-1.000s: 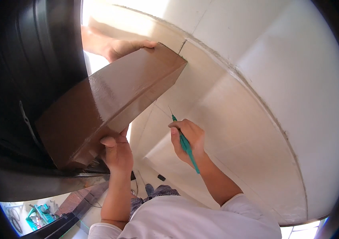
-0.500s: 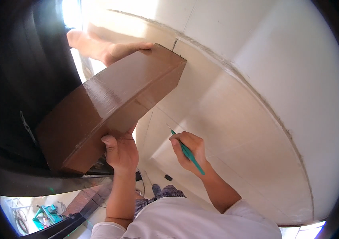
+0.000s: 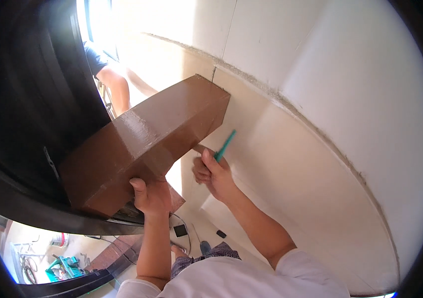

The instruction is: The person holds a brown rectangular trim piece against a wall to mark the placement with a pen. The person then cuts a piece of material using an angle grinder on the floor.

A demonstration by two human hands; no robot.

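Observation:
A long, glossy brown box-shaped piece (image 3: 147, 134) slants across the left and middle of the view. My left hand (image 3: 152, 195) holds its lower side, thumb on the side face and fingers hidden underneath. In my right hand (image 3: 214, 174), just off the piece's right side, is a slim teal pen-like tool (image 3: 226, 144) whose free end sticks up and away from me. The fingers are curled, and the tool's other end is hidden in them. Behind the piece another person's arm (image 3: 117, 87) reaches in; its hand is out of sight.
A pale wall (image 3: 296, 164) with a rough ledge line (image 3: 291, 102) curves along the right. A large black panel (image 3: 27, 99) fills the left. Low on the left are a teal machine (image 3: 67, 267) and a paint can (image 3: 60, 240). A small black object (image 3: 221, 233) lies on the floor.
My right hand has risen up and left towards the piece, and the teal tool now points upward. The other person's hand has left the piece's top edge. The piece sits slightly lower in view.

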